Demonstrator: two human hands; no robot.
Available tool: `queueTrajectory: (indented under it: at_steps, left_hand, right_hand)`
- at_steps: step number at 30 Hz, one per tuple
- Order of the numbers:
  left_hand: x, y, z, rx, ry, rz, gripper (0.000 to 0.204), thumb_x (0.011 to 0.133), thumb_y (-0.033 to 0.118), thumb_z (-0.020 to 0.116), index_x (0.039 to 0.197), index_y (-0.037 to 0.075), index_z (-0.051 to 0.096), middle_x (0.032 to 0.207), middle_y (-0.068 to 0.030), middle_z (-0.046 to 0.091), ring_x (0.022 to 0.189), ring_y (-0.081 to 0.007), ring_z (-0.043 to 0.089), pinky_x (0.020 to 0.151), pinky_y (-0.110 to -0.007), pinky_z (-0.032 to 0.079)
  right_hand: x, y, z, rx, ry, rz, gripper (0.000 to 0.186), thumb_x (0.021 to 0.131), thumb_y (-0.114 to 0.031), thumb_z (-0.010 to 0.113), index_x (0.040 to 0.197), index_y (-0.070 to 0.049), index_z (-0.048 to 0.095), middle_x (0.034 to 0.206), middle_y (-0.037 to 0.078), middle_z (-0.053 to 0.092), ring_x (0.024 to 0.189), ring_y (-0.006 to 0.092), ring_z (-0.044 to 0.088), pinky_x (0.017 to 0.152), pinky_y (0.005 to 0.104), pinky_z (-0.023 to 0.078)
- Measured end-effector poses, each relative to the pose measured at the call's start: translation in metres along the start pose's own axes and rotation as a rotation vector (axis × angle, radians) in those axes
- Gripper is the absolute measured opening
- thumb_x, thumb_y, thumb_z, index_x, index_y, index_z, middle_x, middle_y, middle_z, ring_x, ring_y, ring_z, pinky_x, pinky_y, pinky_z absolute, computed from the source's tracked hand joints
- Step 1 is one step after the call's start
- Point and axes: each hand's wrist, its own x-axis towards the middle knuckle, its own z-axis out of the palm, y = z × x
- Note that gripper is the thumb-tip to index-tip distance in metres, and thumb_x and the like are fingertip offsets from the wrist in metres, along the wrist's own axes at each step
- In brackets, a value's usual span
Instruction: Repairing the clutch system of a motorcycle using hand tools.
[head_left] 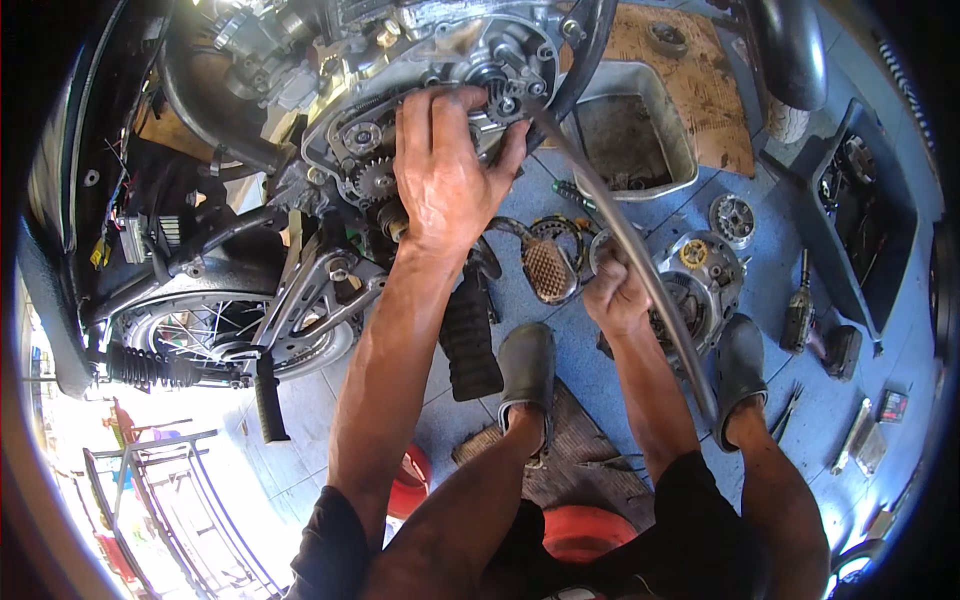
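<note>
My left hand [440, 165] reaches into the opened motorcycle engine [335, 135]. Its thumb and forefinger close around a small dark gear [505, 104] on a shaft end. A larger toothed gear [375, 181] shows beside the wrist. Lower right, my right hand [617, 295] is curled closed beside a silvery round part; what its fingers hold is hidden. A long grey bar or hose [630, 240], blurred, runs from near the small gear down past my right hand. Close to that hand lies a metal engine cover [715, 300] with a yellow gear.
A metal drain pan [685, 150] stands on cardboard [725, 120]. Round clutch part [733, 219], power tool [798, 315] and grey tray [900, 230] lie to the right. Foot pedal [548, 270] and black rubber footrest [470, 340] jut out near my feet. Spoked wheel [150, 325] at left.
</note>
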Motion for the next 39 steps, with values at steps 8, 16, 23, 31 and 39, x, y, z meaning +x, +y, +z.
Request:
queueTrajectory:
  at_steps: [8, 16, 23, 31, 39]
  left_hand:
    - [0.003, 0.000, 0.000, 0.039, 0.023, 0.049, 0.041, 0.064, 0.010, 0.085, 0.097, 0.004, 0.061, 0.098, -0.0126, 0.059, 0.090, -0.0347, 0.059, 0.081, -0.043, 0.049]
    - [0.004, 0.000, -0.001, 0.078, 0.034, 0.035, 0.038, 0.065, 0.010, 0.087, 0.096, 0.003, 0.066, 0.097, -0.0111, 0.064, 0.090, -0.0315, 0.062, 0.081, -0.041, 0.050]
    - [0.002, 0.001, 0.000, 0.109, 0.026, 0.038, 0.035, 0.068, 0.010, 0.084, 0.098, 0.002, 0.068, 0.098, -0.0117, 0.063, 0.090, -0.0322, 0.061, 0.082, -0.042, 0.050]
    - [0.003, 0.001, 0.001, 0.142, 0.027, 0.055, 0.034, 0.070, 0.008, 0.084, 0.100, 0.002, 0.068, 0.097, -0.0117, 0.063, 0.087, -0.0323, 0.061, 0.079, -0.042, 0.050]
    - [0.001, 0.003, -0.001, 0.144, 0.005, 0.038, 0.033, 0.070, 0.006, 0.083, 0.100, 0.002, 0.069, 0.098, -0.0115, 0.064, 0.088, -0.0323, 0.062, 0.080, -0.042, 0.051]
  right_hand:
    - [0.002, -0.007, -0.003, -0.050, 0.027, 0.020, 0.007, 0.084, -0.002, 0.061, 0.085, 0.004, 0.057, 0.059, 0.014, 0.057, 0.044, 0.0267, 0.059, 0.044, 0.0366, 0.049]
    - [0.005, -0.007, 0.003, 0.000, 0.063, 0.013, 0.016, 0.092, -0.010, 0.059, 0.085, 0.005, 0.059, 0.061, 0.014, 0.060, 0.047, 0.0243, 0.062, 0.043, 0.0372, 0.050]
    - [0.011, -0.009, 0.002, -0.165, -0.075, 0.115, 0.010, 0.087, -0.005, 0.060, 0.088, 0.005, 0.060, 0.060, 0.016, 0.058, 0.047, 0.0278, 0.063, 0.043, 0.0367, 0.049]
    - [0.009, -0.008, 0.008, -0.170, -0.116, 0.205, 0.008, 0.090, -0.004, 0.059, 0.088, 0.004, 0.058, 0.062, 0.016, 0.057, 0.050, 0.0304, 0.062, 0.046, 0.0385, 0.050]
    - [0.003, -0.001, 0.011, -0.116, -0.159, 0.181, 0.011, 0.092, -0.005, 0.059, 0.087, 0.004, 0.058, 0.063, 0.016, 0.058, 0.052, 0.0310, 0.063, 0.047, 0.0401, 0.050]
